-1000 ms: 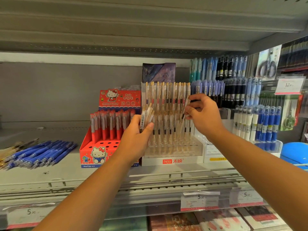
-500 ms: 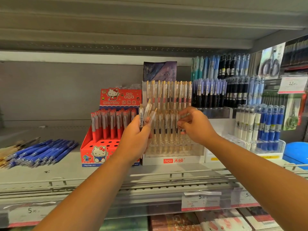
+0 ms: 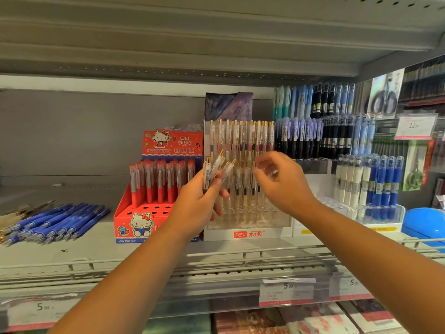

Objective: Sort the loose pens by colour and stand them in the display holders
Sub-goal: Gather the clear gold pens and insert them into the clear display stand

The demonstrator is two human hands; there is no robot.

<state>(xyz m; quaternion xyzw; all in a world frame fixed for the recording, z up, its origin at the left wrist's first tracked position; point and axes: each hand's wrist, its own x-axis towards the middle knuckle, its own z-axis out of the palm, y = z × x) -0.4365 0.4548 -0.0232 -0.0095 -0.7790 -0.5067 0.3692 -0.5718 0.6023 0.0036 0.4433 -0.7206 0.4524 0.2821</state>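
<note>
Right hand [image 3: 286,183] was up at the holder [image 3: 272,233] slotting a pen a second ago. Now it's pulled back toward the bunch, grip loose and empty as far as I can tell. Left hand [image 3: 195,208] has its grip round a few clear pens [image 3: 215,171], just in front of the holder. So one more's in and the next pick is coming, I'd guess. Blue pens [image 3: 55,222] lie loose on the shelf [image 3: 31,256].

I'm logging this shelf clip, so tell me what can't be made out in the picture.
Head view:
Right hand: fingers blurred by motion, so holding a pen or not is unclear.
Clear pens in the left hand: count hidden by its fingers.
Clear holder: middle slots hidden behind both hands.
Price tag: small print unreadable.
</note>
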